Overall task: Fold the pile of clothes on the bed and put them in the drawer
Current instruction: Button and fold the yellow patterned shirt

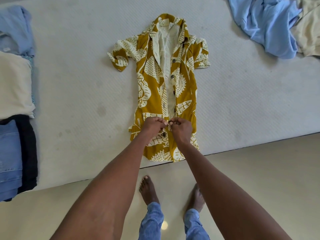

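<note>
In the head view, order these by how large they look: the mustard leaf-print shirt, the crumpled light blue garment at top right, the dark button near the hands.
1. mustard leaf-print shirt
2. crumpled light blue garment, partly cropped
3. dark button

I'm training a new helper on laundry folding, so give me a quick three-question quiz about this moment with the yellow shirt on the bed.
1. True or false: the yellow shirt lies flat on the bed with its collar pointing away from the person.
2. What are the left hand and right hand doing? A) folding a sleeve B) fastening a button near the hem C) lifting the jeans
3. Which side of the bed holds the crumpled blue garment that is not yet folded?

Key
1. True.
2. B; both hands pinch the front edges together at a button, with the buttons above undone.
3. The person's right; the stacked clothes sit on the left.
</note>
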`<state>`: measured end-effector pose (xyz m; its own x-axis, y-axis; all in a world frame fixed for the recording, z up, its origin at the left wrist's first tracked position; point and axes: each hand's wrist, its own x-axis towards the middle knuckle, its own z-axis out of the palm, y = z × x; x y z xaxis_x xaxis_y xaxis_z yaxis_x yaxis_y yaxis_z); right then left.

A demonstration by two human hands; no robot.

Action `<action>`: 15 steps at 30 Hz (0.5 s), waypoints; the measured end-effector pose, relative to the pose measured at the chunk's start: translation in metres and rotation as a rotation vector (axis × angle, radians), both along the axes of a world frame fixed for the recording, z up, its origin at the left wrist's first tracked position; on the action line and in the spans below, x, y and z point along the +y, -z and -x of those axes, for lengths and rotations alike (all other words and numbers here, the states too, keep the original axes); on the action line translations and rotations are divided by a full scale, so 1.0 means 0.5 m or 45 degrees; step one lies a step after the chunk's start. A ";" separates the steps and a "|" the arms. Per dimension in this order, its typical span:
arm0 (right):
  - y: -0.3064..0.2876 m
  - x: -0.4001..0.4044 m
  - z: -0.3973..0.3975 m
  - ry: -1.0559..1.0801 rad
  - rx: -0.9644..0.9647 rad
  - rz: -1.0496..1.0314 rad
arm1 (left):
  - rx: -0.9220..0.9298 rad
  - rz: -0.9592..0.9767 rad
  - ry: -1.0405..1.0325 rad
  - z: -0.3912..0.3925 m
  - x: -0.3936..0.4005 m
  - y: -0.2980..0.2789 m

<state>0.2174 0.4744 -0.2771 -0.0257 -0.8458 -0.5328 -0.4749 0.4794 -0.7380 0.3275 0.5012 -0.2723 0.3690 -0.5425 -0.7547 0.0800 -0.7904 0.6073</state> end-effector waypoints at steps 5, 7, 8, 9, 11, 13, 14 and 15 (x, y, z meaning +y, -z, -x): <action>-0.016 -0.004 -0.001 -0.040 0.416 0.089 | -0.048 -0.001 0.056 0.007 0.003 0.016; -0.016 0.003 0.004 -0.112 0.555 0.121 | -0.270 -0.012 0.112 0.028 -0.005 0.022; -0.014 0.008 0.008 -0.156 0.597 0.134 | -0.404 -0.034 0.141 0.040 -0.009 0.022; -0.011 0.014 0.011 -0.199 0.607 0.150 | -0.546 -0.070 0.198 0.050 -0.014 0.019; -0.005 0.023 0.015 -0.294 0.544 0.222 | -0.781 -0.135 0.365 0.068 -0.018 0.012; -0.001 0.027 0.020 -0.362 0.458 0.314 | -0.910 -0.126 0.479 0.078 -0.017 0.008; 0.003 0.026 0.022 -0.361 0.415 0.336 | -0.942 -0.103 0.513 0.081 -0.015 0.008; 0.004 0.022 0.022 -0.345 0.369 0.338 | -0.956 -0.074 0.523 0.083 -0.012 0.008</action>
<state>0.2062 0.4853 -0.2793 0.0991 -0.9484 -0.3011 -0.7614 0.1226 -0.6365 0.2862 0.4951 -0.2764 0.5645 -0.7108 -0.4197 -0.6267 -0.7000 0.3425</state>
